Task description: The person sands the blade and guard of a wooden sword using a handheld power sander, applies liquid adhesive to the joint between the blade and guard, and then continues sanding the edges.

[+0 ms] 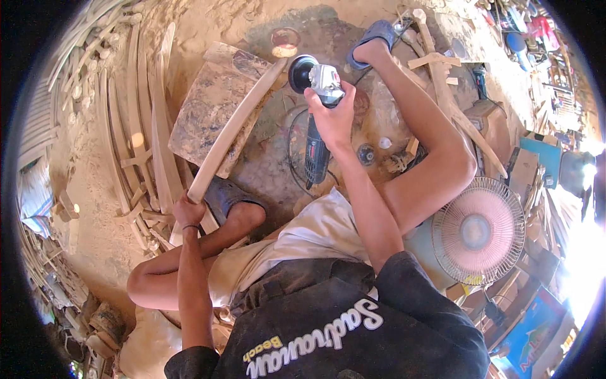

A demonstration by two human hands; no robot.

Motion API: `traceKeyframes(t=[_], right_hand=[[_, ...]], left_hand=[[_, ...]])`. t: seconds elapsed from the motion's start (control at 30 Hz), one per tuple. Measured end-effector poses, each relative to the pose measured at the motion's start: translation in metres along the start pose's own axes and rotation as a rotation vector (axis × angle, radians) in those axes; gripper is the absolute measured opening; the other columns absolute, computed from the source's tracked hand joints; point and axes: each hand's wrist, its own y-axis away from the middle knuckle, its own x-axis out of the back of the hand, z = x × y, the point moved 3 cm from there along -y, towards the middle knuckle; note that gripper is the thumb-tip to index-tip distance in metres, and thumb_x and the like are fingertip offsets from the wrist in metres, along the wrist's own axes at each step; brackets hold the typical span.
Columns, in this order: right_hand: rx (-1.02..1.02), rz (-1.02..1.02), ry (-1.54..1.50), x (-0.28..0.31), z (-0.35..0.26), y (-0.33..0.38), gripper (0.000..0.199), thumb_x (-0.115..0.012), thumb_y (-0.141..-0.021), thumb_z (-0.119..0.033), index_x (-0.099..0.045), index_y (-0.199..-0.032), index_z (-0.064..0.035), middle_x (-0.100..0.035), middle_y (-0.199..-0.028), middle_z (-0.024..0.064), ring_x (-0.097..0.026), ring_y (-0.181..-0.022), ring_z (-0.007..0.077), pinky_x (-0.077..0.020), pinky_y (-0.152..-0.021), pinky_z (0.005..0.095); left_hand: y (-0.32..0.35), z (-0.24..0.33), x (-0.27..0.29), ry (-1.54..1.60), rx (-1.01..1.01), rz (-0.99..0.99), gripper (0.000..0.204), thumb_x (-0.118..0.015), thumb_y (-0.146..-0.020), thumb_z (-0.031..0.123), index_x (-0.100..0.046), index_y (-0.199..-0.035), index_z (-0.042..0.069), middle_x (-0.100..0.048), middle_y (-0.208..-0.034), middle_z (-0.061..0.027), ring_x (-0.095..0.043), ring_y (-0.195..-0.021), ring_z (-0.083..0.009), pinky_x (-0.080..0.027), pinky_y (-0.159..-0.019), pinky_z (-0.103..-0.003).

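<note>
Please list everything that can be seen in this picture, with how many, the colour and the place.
curved wooden piece: one, pale tan, slanting from the left hand up to the grinder disc
angle grinder: one, dark blue and grey, centre top, held in the right hand
flat block: one, brown and stained, on the ground under the curved piece
stacked curved wood strips: many, pale tan, left side
electric fan: one, pink blades in a pale grille, right side
round tin: one, reddish, top centre on the ground
sandals: two, blue, one at top centre and one near the left hand
left hand: one, gripping the lower end of the curved piece
right hand: one, gripping the grinder body
</note>
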Motion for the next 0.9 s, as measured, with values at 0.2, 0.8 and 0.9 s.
traceKeyframes(t=[0.2, 0.8, 0.9], right_hand=[[0.006, -0.061, 0.064, -0.013, -0.01, -0.009, 0.071, -0.091, -0.09, -0.023, -0.045, -0.138, 0.0049, -0.073, -0.103, 0.012, -0.071, -0.076, 0.0141, -0.0593, -0.072, 0.0308], [-0.154, 0.016, -0.154, 0.019, -0.009, -0.006, 0.075, -0.092, -0.091, -0.019, -0.043, -0.141, 0.0076, -0.072, -0.097, 0.0106, -0.07, -0.077, 0.0143, -0.0577, -0.068, 0.0297], [-0.173, 0.01, -0.199, 0.022, -0.023, -0.003, 0.07, -0.09, -0.092, -0.01, -0.042, -0.139, 0.0081, -0.07, -0.097, 0.0098, -0.068, -0.076, 0.0134, -0.0544, -0.065, 0.0282]], left_hand=[[0.0, -0.005, -0.004, -0.071, 0.028, 0.048, 0.036, -0.08, -0.075, 0.031, -0.082, -0.107, 0.016, -0.078, -0.083, -0.0182, -0.078, -0.083, -0.0413, -0.062, -0.075, -0.051], [-0.008, 0.056, 0.039, 0.272, -0.512, 0.334, 0.062, -0.092, -0.076, 0.043, -0.072, -0.12, 0.006, -0.069, -0.074, -0.0108, -0.074, -0.071, -0.0341, -0.058, -0.069, -0.046], [-0.02, 0.034, 0.027, 0.615, -0.086, -0.432, 0.038, -0.085, -0.096, 0.018, -0.067, -0.125, 0.001, -0.07, -0.079, 0.0004, -0.067, -0.069, -0.0152, -0.052, -0.063, -0.034]])
